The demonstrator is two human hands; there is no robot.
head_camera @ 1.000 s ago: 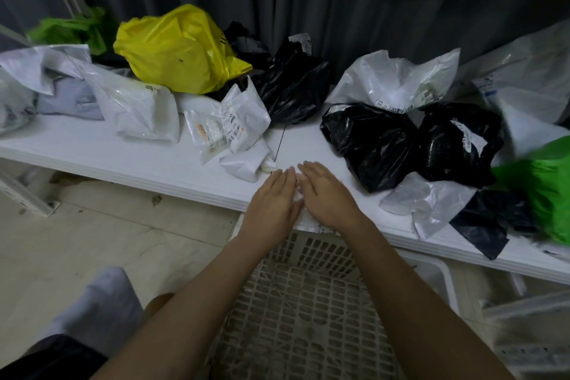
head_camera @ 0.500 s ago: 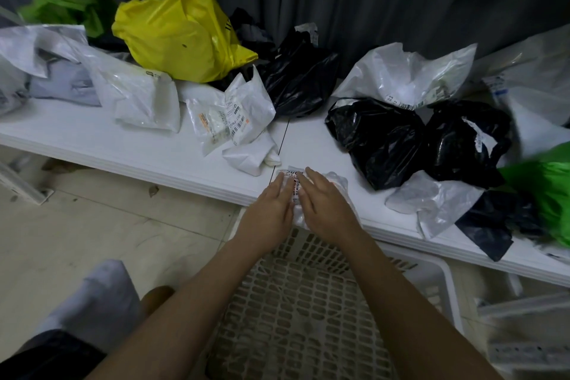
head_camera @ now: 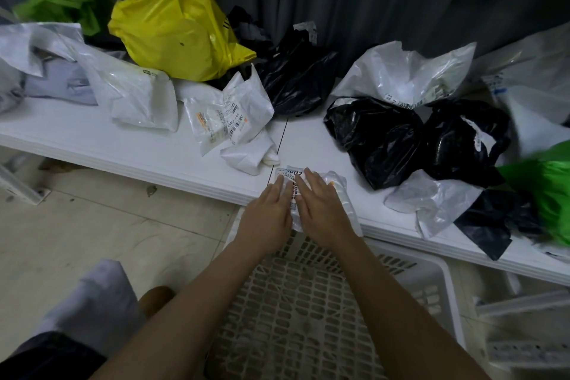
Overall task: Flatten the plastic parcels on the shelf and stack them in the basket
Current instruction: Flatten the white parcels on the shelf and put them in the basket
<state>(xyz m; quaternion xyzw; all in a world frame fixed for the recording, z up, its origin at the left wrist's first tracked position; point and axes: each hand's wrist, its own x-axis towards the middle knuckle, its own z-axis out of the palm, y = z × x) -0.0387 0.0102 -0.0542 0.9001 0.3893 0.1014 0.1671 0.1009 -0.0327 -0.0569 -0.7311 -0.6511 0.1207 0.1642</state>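
Observation:
A small white plastic parcel (head_camera: 337, 185) with a printed label lies at the front edge of the white shelf (head_camera: 123, 148). My left hand (head_camera: 268, 213) and my right hand (head_camera: 320, 207) press flat on it side by side, fingers straight. Its near end hangs over the shelf edge. Directly below my forearms stands the white lattice basket (head_camera: 308, 302); I see no parcels in it. Several crumpled parcels cover the shelf: a yellow one (head_camera: 175, 31), black ones (head_camera: 379, 139), white ones (head_camera: 401, 74).
A green bag (head_camera: 549, 191) sits at the right end of the shelf and another green one (head_camera: 61, 6) at the far left. A dark curtain hangs behind. Bare floor lies to the left, with my knee (head_camera: 92, 302) at lower left.
Both hands slid back toward me along the small white parcel, uncovering its labelled far end. The camera tilted slightly.

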